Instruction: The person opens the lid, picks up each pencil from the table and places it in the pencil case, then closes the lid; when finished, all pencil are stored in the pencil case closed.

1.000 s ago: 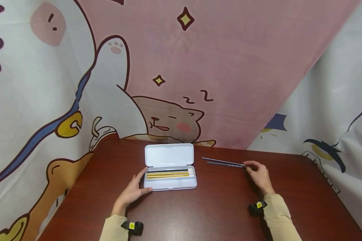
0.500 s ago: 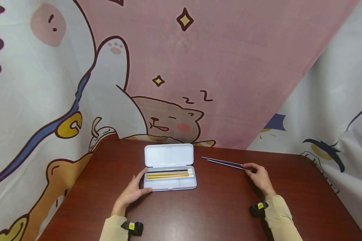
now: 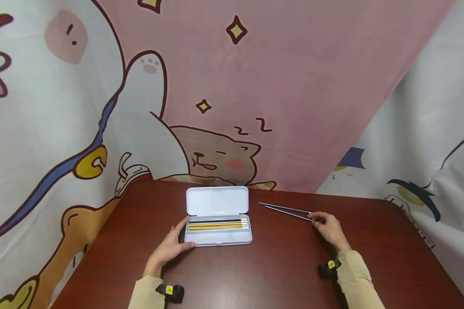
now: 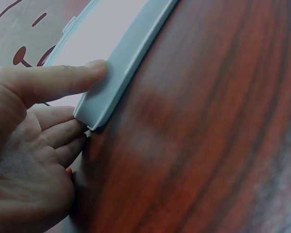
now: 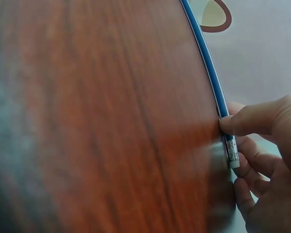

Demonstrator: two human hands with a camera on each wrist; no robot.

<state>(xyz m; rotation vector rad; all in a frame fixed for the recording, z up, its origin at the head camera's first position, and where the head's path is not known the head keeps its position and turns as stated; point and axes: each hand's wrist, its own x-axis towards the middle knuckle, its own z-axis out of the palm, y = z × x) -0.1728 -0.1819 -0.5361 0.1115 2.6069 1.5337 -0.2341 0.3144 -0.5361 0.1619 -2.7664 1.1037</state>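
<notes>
A white pencil case (image 3: pixel 206 238) lies with its lid raised, and several yellow and black pencils (image 3: pixel 216 225) rest in its back compartment. My left hand (image 3: pixel 169 249) grips the case's left end; in the left wrist view the thumb (image 4: pixel 63 81) presses its front wall, the fingers lying around the end. To the right of the case, two dark pencils extend leftward from my right hand (image 3: pixel 330 230). Its thumb and fingers pinch a blue pencil (image 5: pixel 211 68) near the white eraser end. Whether the second pencil is also held cannot be told.
The brown wooden table (image 3: pixel 251 274) runs back to a cartoon-printed curtain (image 3: pixel 294 86) just behind the case lid. Black cameras (image 3: pixel 174 293) are strapped to both wrists.
The blue pencil's eraser end has swung slightly toward me with my right hand, widening the gap between the two pencils. My left hand and the case keep their place.
</notes>
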